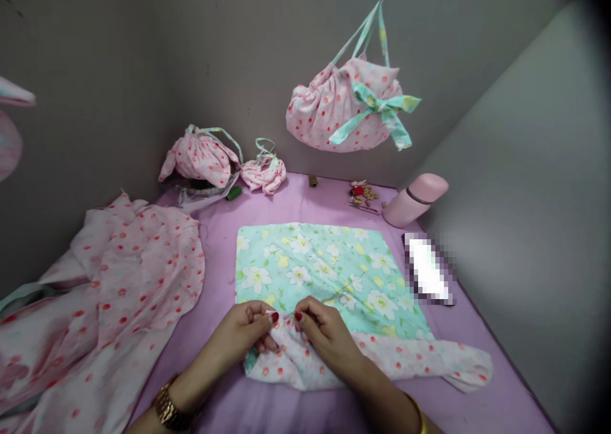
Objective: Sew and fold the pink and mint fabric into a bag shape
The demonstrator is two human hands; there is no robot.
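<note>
A mint-green floral fabric square (319,265) lies flat on the purple table (305,202). Along its near edge runs a pink dotted fabric strip (420,357), bunched at the middle. My left hand (245,335) and my right hand (329,335) both pinch that bunched pink fabric, fingertips almost touching at the green square's near edge. The left wrist wears a gold watch, the right a gold bangle.
A heap of pink dotted cloth (109,294) covers the table's left side. Two finished pink drawstring pouches (200,157) (265,170) sit at the back; a third (344,106) hangs overhead. A pink bottle (413,198), small beads (365,195) and a blurred flat object (427,268) are at the right.
</note>
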